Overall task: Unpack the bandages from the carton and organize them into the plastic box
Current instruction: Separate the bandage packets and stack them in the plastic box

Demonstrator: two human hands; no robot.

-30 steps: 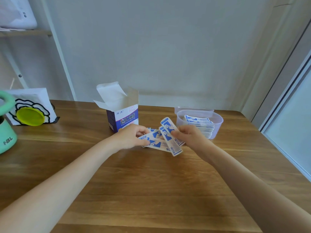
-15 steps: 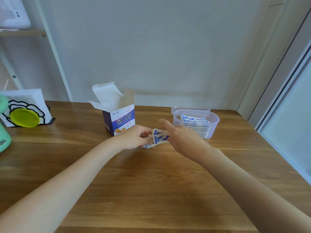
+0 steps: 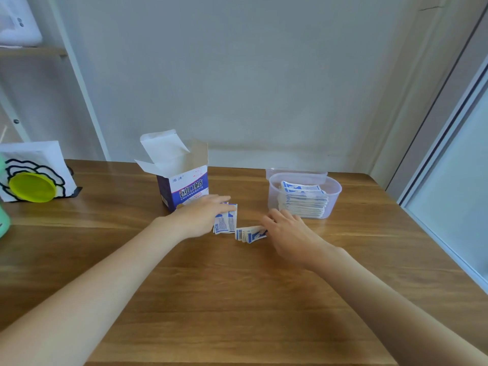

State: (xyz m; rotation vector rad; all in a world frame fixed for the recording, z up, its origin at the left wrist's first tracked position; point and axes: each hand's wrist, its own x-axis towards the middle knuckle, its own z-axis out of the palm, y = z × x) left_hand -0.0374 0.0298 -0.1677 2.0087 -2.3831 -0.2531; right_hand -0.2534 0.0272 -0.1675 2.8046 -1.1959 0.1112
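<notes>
The open blue-and-white carton [image 3: 184,187] stands upright at the table's middle back, flaps up. To its right is the clear plastic box [image 3: 333,190], holding a stack of bandages [image 3: 302,200]. My left hand [image 3: 200,216] is in front of the carton and pinches a few bandages [image 3: 225,220], which hide its thumb. My right hand [image 3: 289,232] lies palm down in front of the plastic box, its fingers straight and touching a small fanned stack of bandages [image 3: 250,234] on the table.
The box's lid [image 3: 295,172] lies behind the box. A napkin holder with a yellow-green disc [image 3: 33,190] stands at the far left, with a mint-green object [image 3: 4,220] at the left edge. The wooden table [image 3: 237,299] ends at the right by a glass door.
The fanned bundle once held between both hands is now split in two. My left hand keeps one part, and my right hand has come down onto the other part on the table.
</notes>
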